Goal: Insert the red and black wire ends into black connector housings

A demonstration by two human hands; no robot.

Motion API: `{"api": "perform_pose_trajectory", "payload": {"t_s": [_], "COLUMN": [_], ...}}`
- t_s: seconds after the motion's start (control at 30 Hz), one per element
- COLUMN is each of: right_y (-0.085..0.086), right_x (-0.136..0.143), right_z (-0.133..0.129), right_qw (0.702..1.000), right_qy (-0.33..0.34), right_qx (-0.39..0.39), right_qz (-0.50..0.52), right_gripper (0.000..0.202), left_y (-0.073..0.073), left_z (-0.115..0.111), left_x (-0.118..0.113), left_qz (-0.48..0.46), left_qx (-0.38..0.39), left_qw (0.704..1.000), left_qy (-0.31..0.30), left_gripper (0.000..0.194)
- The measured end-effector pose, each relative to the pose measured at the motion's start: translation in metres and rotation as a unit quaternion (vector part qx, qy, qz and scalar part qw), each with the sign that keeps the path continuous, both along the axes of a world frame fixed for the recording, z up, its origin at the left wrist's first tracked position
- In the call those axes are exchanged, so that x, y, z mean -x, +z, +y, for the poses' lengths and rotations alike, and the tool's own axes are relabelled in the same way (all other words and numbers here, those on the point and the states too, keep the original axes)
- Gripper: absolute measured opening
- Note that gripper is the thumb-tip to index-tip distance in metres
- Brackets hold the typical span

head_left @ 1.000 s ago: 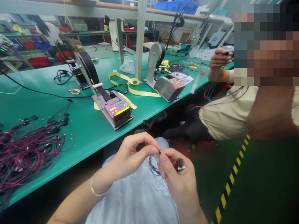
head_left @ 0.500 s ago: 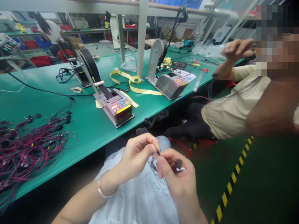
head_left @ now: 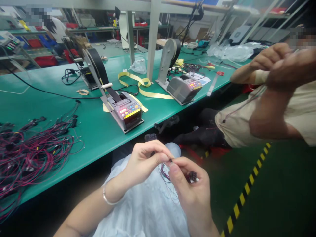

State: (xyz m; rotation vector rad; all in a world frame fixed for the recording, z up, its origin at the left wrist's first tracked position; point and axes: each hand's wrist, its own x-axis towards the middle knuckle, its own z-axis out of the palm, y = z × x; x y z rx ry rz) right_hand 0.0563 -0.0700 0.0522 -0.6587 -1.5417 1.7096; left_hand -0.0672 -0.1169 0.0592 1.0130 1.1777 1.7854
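My left hand and my right hand meet over my lap, fingertips together. Both pinch a thin wire harness, with dark red and black wires that hang below the fingers. Black connectors of the harness, one with a white part, sit in the curled fingers of my right hand. The small dark piece between the fingertips is mostly hidden. On the bench to the left lies a large tangled heap of wire harnesses with black connectors.
A tape dispenser with a black roll stands at the green bench's front edge. A second dispenser stands to its right, beside yellow tape and scissors. A co-worker sits close on the right, both hands raised.
My hands keep their pinch on the harness, with only a slight shift. The co-worker's hands have come together at the right, and the view has moved a little.
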Motion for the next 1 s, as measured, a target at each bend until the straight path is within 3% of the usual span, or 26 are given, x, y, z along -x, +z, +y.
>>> {"api": "perform_pose_trajectory", "payload": {"t_s": [0.27, 0.47, 0.8, 1.0], "right_y": [0.005, 0.008, 0.007, 0.003], "right_x": [-0.001, -0.002, 0.000, -0.001], "right_z": [0.002, 0.002, 0.001, 0.002], "right_qw": [0.998, 0.993, 0.996, 0.992], "right_qy": [-0.012, -0.016, -0.008, -0.019], "right_qx": [-0.047, -0.084, -0.067, -0.109], "right_qz": [-0.037, -0.079, -0.061, -0.059], "right_gripper": [0.013, 0.013, 0.016, 0.007], "left_y": [-0.002, -0.002, -0.002, -0.001], "left_z": [-0.004, -0.006, -0.009, -0.011], "left_x": [0.006, 0.013, 0.015, 0.020], "left_qz": [0.156, 0.128, 0.164, 0.265], "left_qx": [-0.060, -0.041, -0.069, -0.078], "left_qw": [0.985, 0.990, 0.984, 0.961], "left_qy": [0.046, -0.034, -0.017, -0.011], "left_gripper": [0.008, 0.011, 0.009, 0.005]}}
